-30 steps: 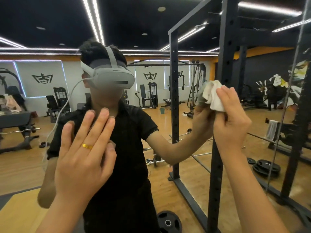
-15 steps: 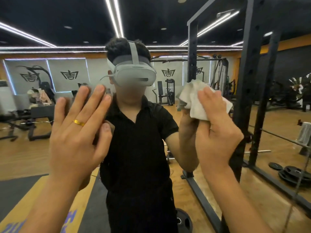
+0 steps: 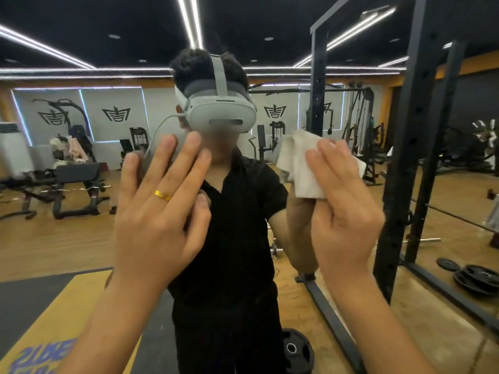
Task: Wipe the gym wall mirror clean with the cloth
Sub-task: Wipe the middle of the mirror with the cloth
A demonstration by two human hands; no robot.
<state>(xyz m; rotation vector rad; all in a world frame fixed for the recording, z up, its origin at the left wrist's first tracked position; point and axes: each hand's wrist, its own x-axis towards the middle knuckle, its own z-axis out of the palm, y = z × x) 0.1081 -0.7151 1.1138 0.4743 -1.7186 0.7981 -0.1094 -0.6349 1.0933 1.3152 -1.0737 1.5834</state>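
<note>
White and crumpled, the cloth (image 3: 302, 168) is lying pressed under the right hand (image 3: 343, 211), against the mirror (image 3: 81, 238) that is filling almost the whole view. The right hand is holding its fingers flat and close together over the cloth, pinning it to the glass rather than closing round it; the thumb is hidden, so how it is gripping cannot be told. The cloth is sticking out above and to the left of the fingertips, at about chest to chin height of the reflected person (image 3: 232, 238).

The left hand (image 3: 159, 220) is resting flat on the glass just beside it, fingers spread apart and holding nothing, with a gold ring (image 3: 162, 195) showing on one finger. Its reflection is meeting it at the fingertips.

In the mirror the person is standing in a black shirt and wearing a grey headset (image 3: 221, 114) with a cable hanging from one side. A black rack (image 3: 413, 157) is rising at the right, close to the glass. Weight plates (image 3: 475, 279) are lying on the wooden floor near the rack's foot, and another plate (image 3: 297, 352) is lying low behind the reflected legs. A bench (image 3: 75, 182) is standing far left in the reflection.
</note>
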